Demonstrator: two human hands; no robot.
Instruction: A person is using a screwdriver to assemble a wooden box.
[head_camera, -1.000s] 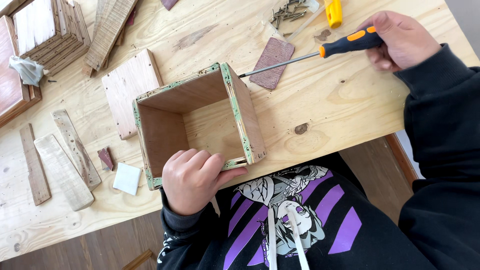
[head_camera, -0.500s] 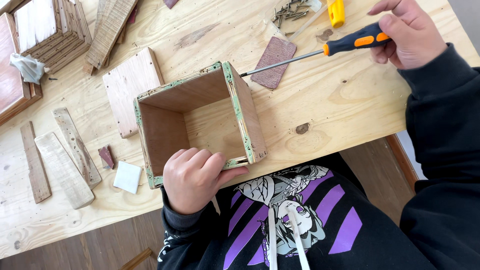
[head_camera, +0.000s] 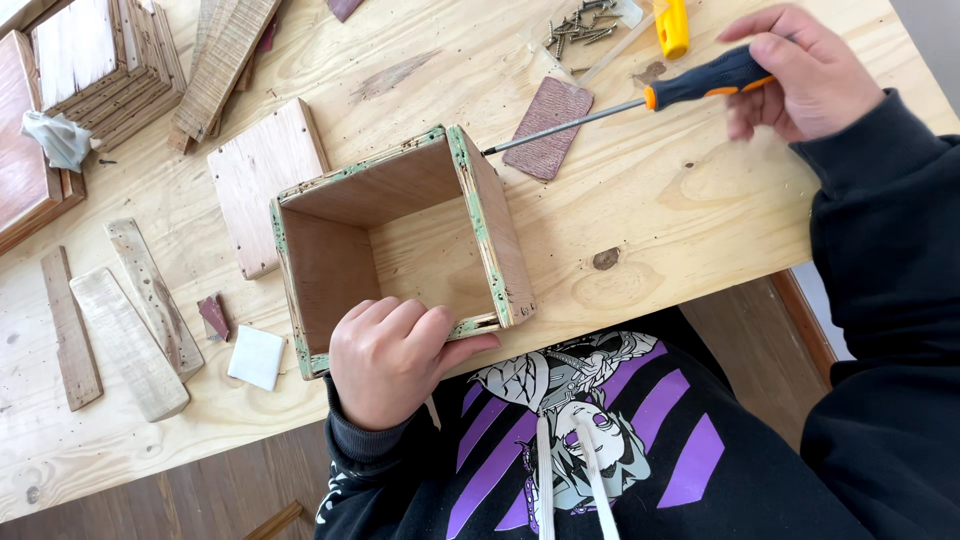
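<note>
An open wooden box (head_camera: 480, 215) with green-stained edges lies on the plywood table (head_camera: 690, 220). My left hand (head_camera: 395, 360) grips its near wall, fingers curled over the rim. My right hand (head_camera: 805, 75) is at the upper right, shut on the black-and-orange handle of a screwdriver (head_camera: 640, 100). The screwdriver's shaft points left, and its tip hangs just beside the box's far right corner, above a brown sandpaper piece (head_camera: 550, 125).
A square wooden panel (head_camera: 258, 180) lies left of the box. Wood strips (head_camera: 120, 330), a small white block (head_camera: 255, 357) and stacked frames (head_camera: 95, 60) fill the left side. A pile of screws (head_camera: 578, 25) and a yellow tool (head_camera: 672, 25) sit at the top.
My right hand has lifted the screwdriver slightly up and away across the table's upper right. My left hand and the box have stayed put.
</note>
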